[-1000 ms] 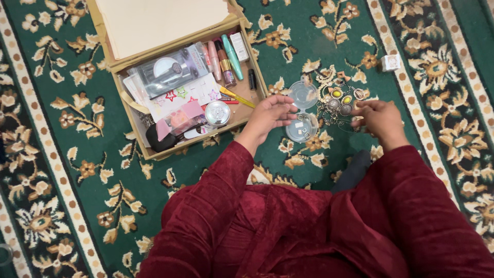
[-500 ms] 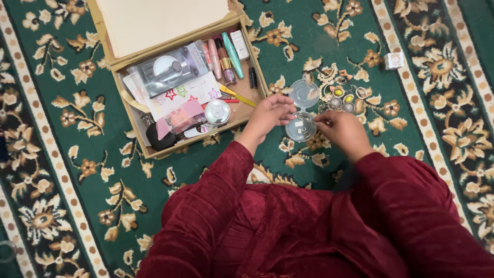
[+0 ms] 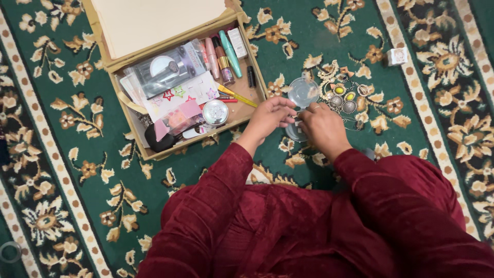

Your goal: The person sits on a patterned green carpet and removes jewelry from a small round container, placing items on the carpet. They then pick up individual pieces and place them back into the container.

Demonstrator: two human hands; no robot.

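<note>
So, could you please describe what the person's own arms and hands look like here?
Both arms are covered to the wrist by long, loose sleeves of dark red, velvety fabric with fine creases. The left hand is bare. The right hand wears a ring on one finger. No watch or bracelet shows.

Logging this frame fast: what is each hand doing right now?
Left hand: fingers curled at the clear round container, grip unclear.
Right hand: over the same container, fingers bent; cannot tell what it holds.

Materials near the hands

The round case point(image 3: 302, 92) is clear glossy plastic; at 3 o'clock of it, the earrings point(image 3: 343, 100) look like shiny metal. The box point(image 3: 154, 149) is matt wood; the carpet point(image 3: 77, 170) is woven cloth.
</note>
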